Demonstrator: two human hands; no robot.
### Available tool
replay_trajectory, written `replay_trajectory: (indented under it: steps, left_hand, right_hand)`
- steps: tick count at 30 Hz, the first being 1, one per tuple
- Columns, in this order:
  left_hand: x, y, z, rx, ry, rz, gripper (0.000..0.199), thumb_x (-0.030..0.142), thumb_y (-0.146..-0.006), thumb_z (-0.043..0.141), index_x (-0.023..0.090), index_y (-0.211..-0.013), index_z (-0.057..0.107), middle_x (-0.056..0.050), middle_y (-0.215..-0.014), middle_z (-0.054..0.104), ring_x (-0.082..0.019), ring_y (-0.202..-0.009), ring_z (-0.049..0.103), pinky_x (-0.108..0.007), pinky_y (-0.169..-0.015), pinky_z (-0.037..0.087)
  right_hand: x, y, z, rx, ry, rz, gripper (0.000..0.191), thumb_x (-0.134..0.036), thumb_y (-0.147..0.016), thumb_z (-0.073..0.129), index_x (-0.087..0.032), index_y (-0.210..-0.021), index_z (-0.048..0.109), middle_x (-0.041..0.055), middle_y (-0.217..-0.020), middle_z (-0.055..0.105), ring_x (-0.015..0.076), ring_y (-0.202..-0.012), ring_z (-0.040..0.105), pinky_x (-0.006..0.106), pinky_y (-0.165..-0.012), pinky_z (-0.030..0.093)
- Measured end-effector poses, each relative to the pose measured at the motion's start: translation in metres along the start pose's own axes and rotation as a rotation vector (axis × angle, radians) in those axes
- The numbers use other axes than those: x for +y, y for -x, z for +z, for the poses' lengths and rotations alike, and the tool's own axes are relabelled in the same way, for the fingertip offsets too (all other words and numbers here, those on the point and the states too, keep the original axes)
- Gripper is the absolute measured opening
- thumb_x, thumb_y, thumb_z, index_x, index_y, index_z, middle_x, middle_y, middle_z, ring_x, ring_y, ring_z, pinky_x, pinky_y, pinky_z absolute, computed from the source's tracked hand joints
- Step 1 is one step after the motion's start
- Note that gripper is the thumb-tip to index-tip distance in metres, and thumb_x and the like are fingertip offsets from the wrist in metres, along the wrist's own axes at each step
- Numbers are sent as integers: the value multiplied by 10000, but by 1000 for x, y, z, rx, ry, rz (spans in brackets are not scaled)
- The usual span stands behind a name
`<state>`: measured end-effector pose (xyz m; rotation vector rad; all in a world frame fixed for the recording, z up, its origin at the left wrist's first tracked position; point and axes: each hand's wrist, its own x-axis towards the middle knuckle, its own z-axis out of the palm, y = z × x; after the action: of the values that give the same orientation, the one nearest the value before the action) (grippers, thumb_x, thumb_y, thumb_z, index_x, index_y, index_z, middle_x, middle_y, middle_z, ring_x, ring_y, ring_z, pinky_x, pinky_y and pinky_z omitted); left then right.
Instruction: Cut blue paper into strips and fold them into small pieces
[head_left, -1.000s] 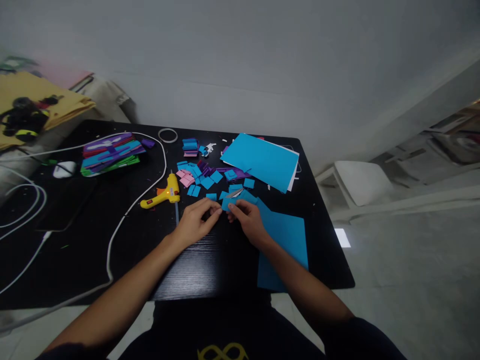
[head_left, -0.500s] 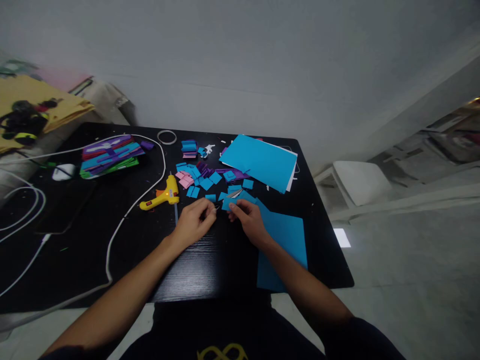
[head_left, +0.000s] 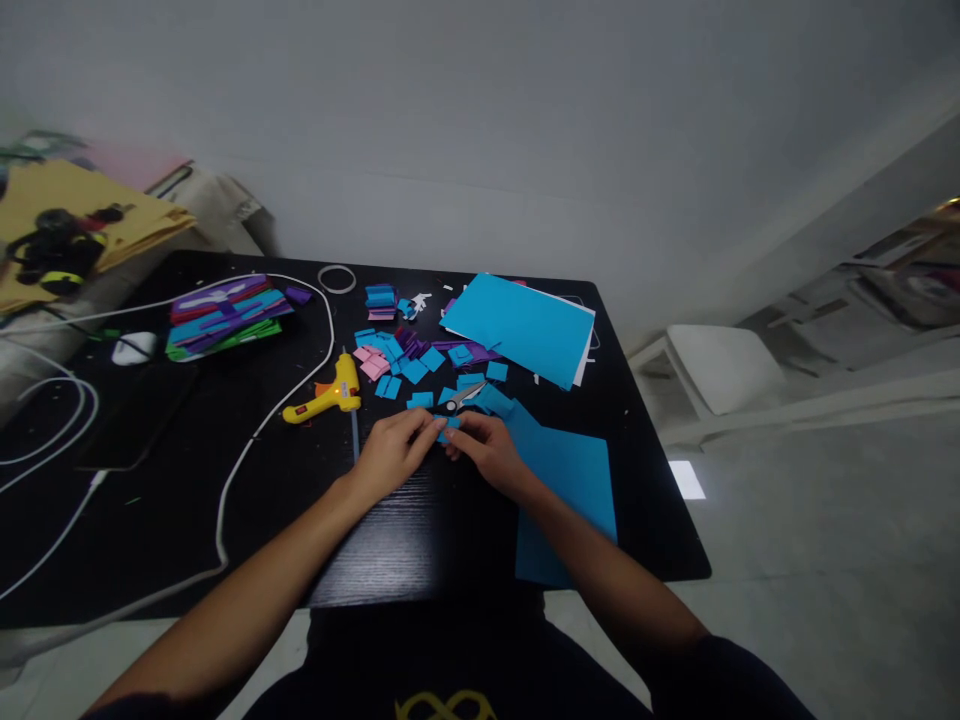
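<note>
Head view: my left hand [head_left: 394, 445] and right hand [head_left: 491, 452] meet over the black table [head_left: 382, 560], with a small blue piece [head_left: 449, 430] between them. My fingers are narrow on both sides, thumbs against fingertips, pinching that piece from its left and right edges; how it is folded, if at all, is too small for me to tell.

Just beyond my fingertips lie the scissors [head_left: 469, 394], blades parted a little and pointing away to the right. Past them is a loose scatter of blue squares [head_left: 414, 370], with pink pieces [head_left: 369, 360] at its left and purple strips [head_left: 480, 354] at its right. A small stack of folded pieces [head_left: 381, 300] sits farther back, near some white scraps [head_left: 421, 300].

My right forearm crosses over a large blue sheet [head_left: 574, 480]; a second blue sheet [head_left: 521, 325] rests on white paper [head_left: 586, 367] toward the far edge.

On my left, near that hand, a yellow glue gun [head_left: 330, 392] lies on its side — its glue stick [head_left: 355, 440] runs back toward my wrist. Beyond the white cable [head_left: 240, 468] are a bundle of coloured sheets [head_left: 225, 315], a white case [head_left: 134, 348] and a dark phone [head_left: 135, 420] — plugged in. A white stool [head_left: 724, 365] stands right of the table.
</note>
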<state>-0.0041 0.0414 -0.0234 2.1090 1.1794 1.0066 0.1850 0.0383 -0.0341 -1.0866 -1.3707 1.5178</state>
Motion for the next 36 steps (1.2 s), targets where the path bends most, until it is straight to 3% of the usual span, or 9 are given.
replay_trajectory:
  steps: [13,21,27,36]
  left_hand:
    - [-1,-1,1,1,20,-20,301,307,-1003,560,186,-727,546,47,-642,482,-98,-570,468,-227,-576,375]
    - [-1,-5,2,-62,281,-238,276,349,-904,624,175,-692,592,45,-592,515,-95,-545,483,-210,-538,383]
    - [-4,-3,5,-75,432,-333,252,388,-884,657,171,-758,641,10,-612,631,-119,-521,586,-229,-534,486]
    - [-3,-4,4,-25,407,-316,253,397,-894,670,178,-771,642,15,-612,639,-120,-537,595,-229,-549,493]
  right_hand:
    - [8,-2,1,114,48,-23,300,-501,-839,739,-245,-724,634,-11,-686,646,175,-653,628,337,-672,529]
    - [2,-2,-1,96,-24,-1,289,-516,-823,770,-254,-772,661,-14,-699,655,173,-650,636,352,-699,551]
    - [3,-2,-2,77,1,-7,345,-569,-825,759,-239,-822,659,-4,-732,660,187,-710,668,350,-695,557]
    - [3,-3,-2,109,-59,21,238,-494,-827,750,-263,-829,690,-17,-716,679,185,-691,679,351,-699,562]
